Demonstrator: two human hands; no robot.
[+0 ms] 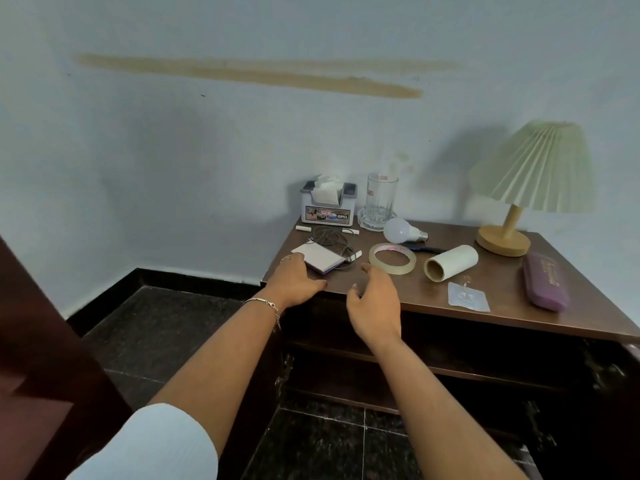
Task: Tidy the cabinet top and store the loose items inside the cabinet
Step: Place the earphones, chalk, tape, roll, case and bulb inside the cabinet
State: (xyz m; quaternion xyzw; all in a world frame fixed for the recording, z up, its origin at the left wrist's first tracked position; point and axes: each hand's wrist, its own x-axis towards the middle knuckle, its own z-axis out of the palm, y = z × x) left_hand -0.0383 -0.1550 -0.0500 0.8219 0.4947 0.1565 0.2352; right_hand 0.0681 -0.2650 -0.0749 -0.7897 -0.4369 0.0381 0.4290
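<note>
Home room: bedside-style lamp (530, 174), cluttered cabinet (381, 289).

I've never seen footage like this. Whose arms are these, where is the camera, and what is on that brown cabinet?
No machine here: these are a person's two arms, filmed by one wide-angle camera worn on the head, looking forward and down. The left hand rests its fingers on a flat white box near the left corner of the cabinet top; the right hand hovers open, holding nothing. Also lying there: a tape roll, a cardboard tube, a light bulb, a purple case, a clear stick-on hook and a tangled cable. A glass, a tissue holder and a lamp stand farther back. Below, the cabinet is open, showing dark shelves.
</note>
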